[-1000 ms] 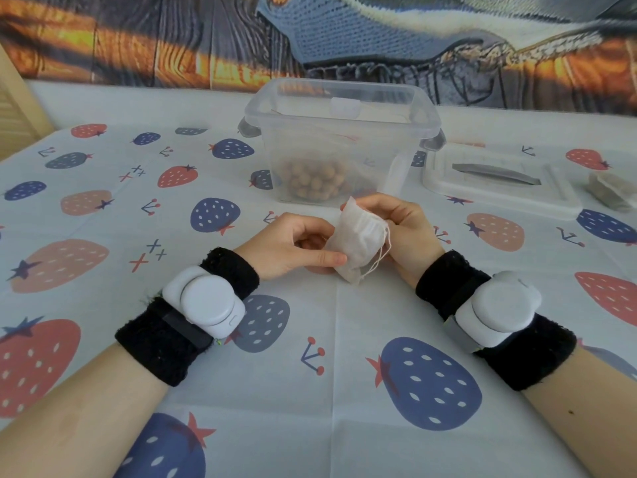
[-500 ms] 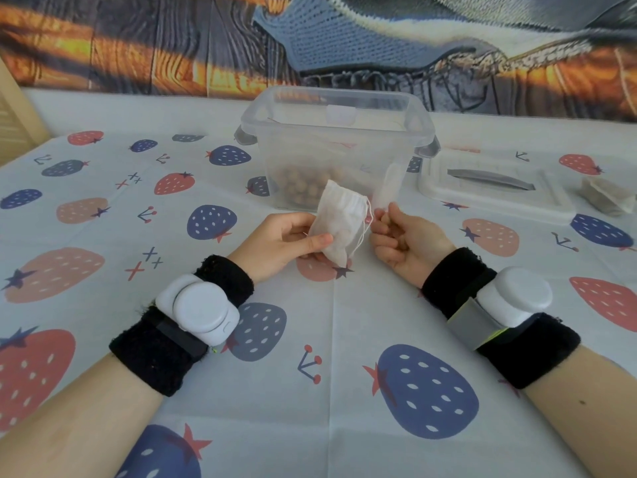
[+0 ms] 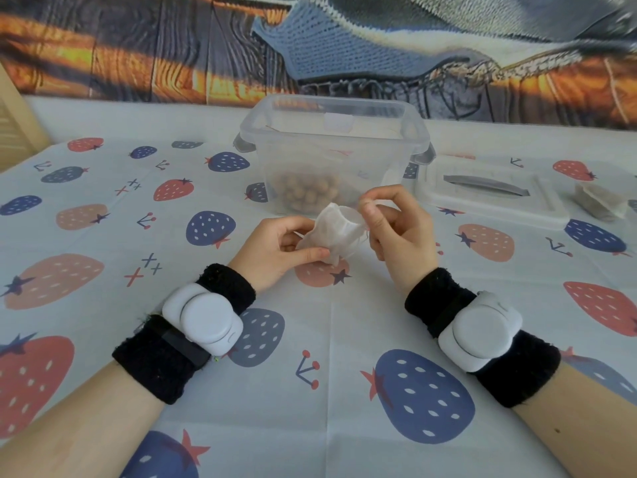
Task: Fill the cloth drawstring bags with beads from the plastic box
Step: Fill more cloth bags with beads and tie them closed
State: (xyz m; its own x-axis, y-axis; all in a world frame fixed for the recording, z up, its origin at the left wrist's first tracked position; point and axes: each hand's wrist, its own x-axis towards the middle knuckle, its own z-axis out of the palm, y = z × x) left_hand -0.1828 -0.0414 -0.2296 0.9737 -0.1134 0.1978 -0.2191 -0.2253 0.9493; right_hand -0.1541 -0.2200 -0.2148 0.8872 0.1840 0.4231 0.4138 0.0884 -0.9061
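A small white cloth drawstring bag hangs between both hands just above the table. My left hand pinches its lower left side between thumb and fingers. My right hand grips the bag's mouth at its upper right, fingers curled round the rim, so the mouth gapes a little. Behind them stands the clear plastic box, lid off, with a heap of tan beads on its floor at the left.
The box's lid lies flat to the right of the box. More cloth bags sit at the far right edge. A strawberry-print cloth covers the table. A patterned hanging lines the back wall.
My right hand, which had let go of the bag half a second ago, has taken hold of its mouth again and pulled it wider. The left hand kept its pinch.
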